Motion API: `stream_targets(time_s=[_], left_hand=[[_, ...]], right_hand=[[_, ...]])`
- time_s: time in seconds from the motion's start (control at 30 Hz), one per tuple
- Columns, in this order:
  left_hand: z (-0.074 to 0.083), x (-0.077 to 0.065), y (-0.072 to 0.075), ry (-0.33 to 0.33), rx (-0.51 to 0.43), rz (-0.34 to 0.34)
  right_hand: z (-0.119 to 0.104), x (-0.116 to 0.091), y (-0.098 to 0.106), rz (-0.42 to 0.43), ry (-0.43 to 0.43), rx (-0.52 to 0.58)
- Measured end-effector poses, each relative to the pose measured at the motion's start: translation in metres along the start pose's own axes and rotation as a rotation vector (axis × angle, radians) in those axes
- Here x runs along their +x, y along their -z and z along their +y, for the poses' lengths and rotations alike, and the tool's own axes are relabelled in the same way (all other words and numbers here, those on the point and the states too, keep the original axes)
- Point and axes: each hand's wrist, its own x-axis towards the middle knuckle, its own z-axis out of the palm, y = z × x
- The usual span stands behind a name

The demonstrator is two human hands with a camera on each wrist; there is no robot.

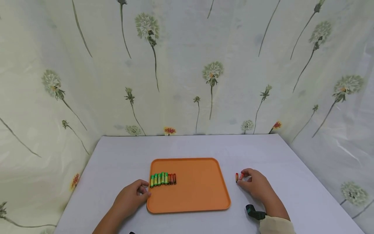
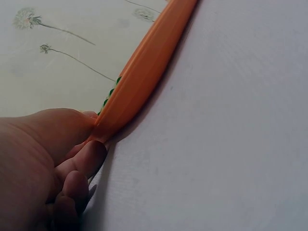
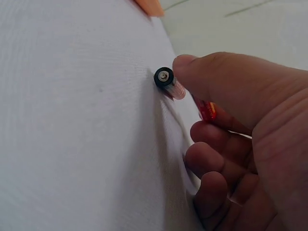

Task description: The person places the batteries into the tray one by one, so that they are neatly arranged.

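Note:
An orange tray [image 1: 198, 188] lies on the table. My left hand [image 1: 130, 198] pinches its left rim; in the left wrist view the thumb rests on the tray edge [image 2: 144, 72] with curled fingers beneath. Inside the tray, at the left, several green-and-yellow batteries [image 1: 159, 179] stand in a row beside 3 red and dark ones [image 1: 171, 179]. Right of the tray, my right hand [image 1: 256, 184] holds a red battery [image 1: 241, 176] between thumb and fingers. Another battery [image 1: 237, 177] lies just left of it, its black end [image 3: 163, 77] near my thumb in the right wrist view.
A white cloth covers the table [image 1: 125, 149], which meets a flower-printed curtain [image 1: 181, 65] at the back and sides. A dark wrist device [image 1: 255, 213] sits on my right wrist, by a beige sleeve [image 1: 276, 226].

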Motion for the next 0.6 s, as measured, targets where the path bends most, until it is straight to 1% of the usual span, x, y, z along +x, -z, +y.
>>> stream_targets(time_s=[0.13,0.33,0.6], left_hand=[[0.0003,0.0002,0.0012,0.001,0.002,-0.003],[0.0003,0.0021,0.0028,0.006,-0.001,-0.004],[0.0016,0.0022,0.0033,0.023,0.0,-0.019]], right_hand=[[-0.0015,0.001,0.0009,0.007,-0.01,0.008],[-0.0015,0.0033,0.0006,0.019,0.0,0.015],[-0.0033,0.0028,0.0024,0.003,-0.027,0.024]])
